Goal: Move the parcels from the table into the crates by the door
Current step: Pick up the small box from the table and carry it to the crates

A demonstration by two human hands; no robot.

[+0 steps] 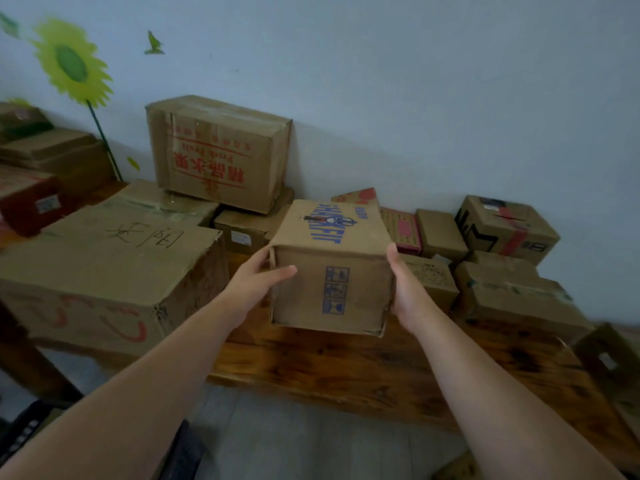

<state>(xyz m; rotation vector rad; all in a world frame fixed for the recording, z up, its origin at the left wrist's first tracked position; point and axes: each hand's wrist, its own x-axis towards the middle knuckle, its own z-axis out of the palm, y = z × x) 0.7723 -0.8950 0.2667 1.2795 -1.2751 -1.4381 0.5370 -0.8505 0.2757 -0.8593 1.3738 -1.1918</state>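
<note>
Obs.: a long wooden bench (346,368) stands against a pale wall and carries many parcels. Largest item is a wide carton (104,271) with handwriting on its lid, at the left end. Behind it a tall carton with red print (218,154) sits on top of lower boxes, touching the wall. At the right end is a cluster of mid-sized cartons, among them a low carton (512,299) at the front and a red-taped box (505,226) behind it. Smaller still are a plain brown box (440,233) and a pink box (401,230) near the wall. The blue-printed parcel (332,271) is in the middle, held between both hands above the front part of the bench. It is tilted toward the person and appears raised off the wood. The left hand (252,285) grips its left side, with the thumb laid across the near face and the fingers curled round the side, out of sight. The right hand (405,292) clasps the right side, thumb up along the edge; its fingers pass behind the box and are hidden. Judgement: the task is at an early stage. One parcel is in hand and not yet carried off, and well over ten sit on the bench to be moved. No door is in view. A dark shape at the lower left edge may be a crate, but I cannot tell. How many parcels are already crated cannot be read from here.
</note>
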